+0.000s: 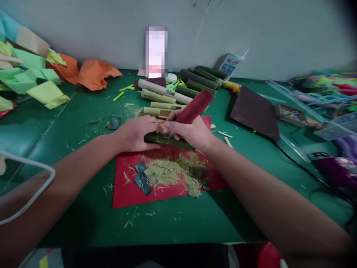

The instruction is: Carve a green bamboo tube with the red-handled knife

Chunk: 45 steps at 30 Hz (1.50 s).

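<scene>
A dark green bamboo tube (158,139) lies crosswise above a red sheet (122,197). My left hand (141,133) is closed over the tube's left end. In my right hand (192,132) is a carving tool with a thick red handle (196,106), slanting up to the right. Its small metal tip is at the tube's upper side, partly hidden by my fingers. On the sheet just below lie a heap of pale bamboo shavings (170,169) and several pieces of worn sandpaper (143,179).
Behind my hands lie several cut bamboo tubes (158,96). A phone (156,52) with a blurred screen leans on the wall. Folded coloured paper (36,76) is at left. On the right are a dark brown board (255,113), a small box (290,114) and a purple device (338,169) with a cable.
</scene>
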Available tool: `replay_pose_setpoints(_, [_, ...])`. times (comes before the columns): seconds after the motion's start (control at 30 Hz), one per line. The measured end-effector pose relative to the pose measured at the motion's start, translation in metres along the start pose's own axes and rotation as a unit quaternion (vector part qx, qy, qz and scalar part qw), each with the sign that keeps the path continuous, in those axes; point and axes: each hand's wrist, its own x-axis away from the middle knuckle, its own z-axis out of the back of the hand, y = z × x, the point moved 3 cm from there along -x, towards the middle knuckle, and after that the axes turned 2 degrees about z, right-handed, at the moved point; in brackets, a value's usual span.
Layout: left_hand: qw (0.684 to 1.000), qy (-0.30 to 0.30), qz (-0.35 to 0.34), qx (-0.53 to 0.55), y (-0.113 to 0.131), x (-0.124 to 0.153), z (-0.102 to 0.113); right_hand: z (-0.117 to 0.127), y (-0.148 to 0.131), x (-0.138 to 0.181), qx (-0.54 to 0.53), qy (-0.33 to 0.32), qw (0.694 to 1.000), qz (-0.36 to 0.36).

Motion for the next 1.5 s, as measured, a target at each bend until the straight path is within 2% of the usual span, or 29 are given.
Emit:
replay_pose_setpoints(0.2, [0.999, 0.027, -0.014, 0.042, 0.002, 0.002, 0.003, 0.003, -0.005, 0.0, -0.012, 0.038, 0.999, 0.004])
replay_pose_setpoints(0.37, [0.999, 0.023, -0.027, 0.032, 0.004, 0.003, 0.003, -0.003, -0.003, 0.003, 0.01, 0.008, 1.0, -0.019])
replay_pose_setpoints(0.5, [0.999, 0.02, -0.028, 0.042, 0.003, 0.002, -0.002, -0.006, 0.0, 0.004, 0.017, 0.016, 0.999, -0.04])
replay_pose_setpoints(0.87, [0.995, 0.06, -0.061, 0.059, 0.0, 0.004, -0.008, -0.004, 0.002, 0.001, 0.005, 0.003, 1.0, -0.026])
replay_pose_setpoints(1.0, [0.995, 0.063, -0.059, 0.054, 0.001, 0.004, -0.007, -0.005, 0.0, 0.003, 0.025, 0.014, 0.999, -0.045])
replay_pose_setpoints(1.5, [0.995, 0.062, -0.065, 0.05, 0.003, 0.004, -0.006, -0.01, 0.004, 0.003, 0.038, 0.018, 0.999, -0.033])
